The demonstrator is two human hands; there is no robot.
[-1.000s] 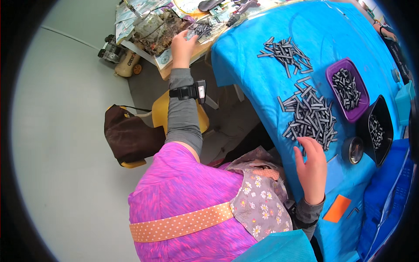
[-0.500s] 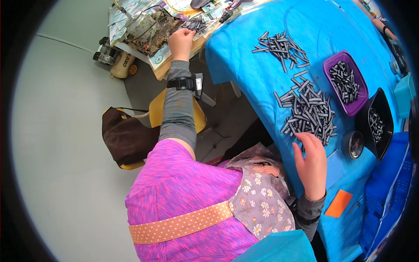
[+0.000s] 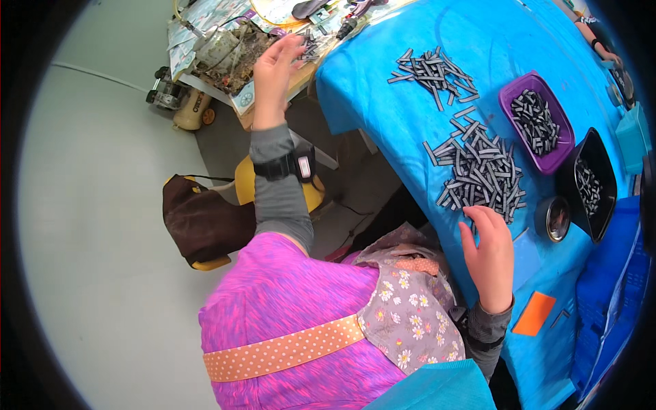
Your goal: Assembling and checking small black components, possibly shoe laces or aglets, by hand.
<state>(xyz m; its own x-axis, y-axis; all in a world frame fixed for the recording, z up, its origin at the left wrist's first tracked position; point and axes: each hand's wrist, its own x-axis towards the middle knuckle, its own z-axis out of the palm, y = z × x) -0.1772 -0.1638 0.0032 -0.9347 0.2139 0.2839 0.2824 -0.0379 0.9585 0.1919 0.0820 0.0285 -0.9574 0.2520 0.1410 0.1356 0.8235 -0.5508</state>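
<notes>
An orange card [image 3: 534, 313] lies at four o'clock. At the card's eleven o'clock, the right hand [image 3: 490, 256] has its thumb and forefinger curved at the near edge of a pile of strips [image 3: 484, 174]; I cannot tell whether they pinch one. A purple tub [image 3: 504, 102] sits at the pile's one-to-two o'clock. Farther, at eleven, the left hand [image 3: 275, 72] hovers beside a small dark pile [image 3: 309, 46], fingers partly spread, any hold unclear.

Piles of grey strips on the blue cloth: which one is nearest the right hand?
The larger pile: the right hand is at its lower edge. The smaller pile lies farther up the blue cloth, away from that hand.
</notes>
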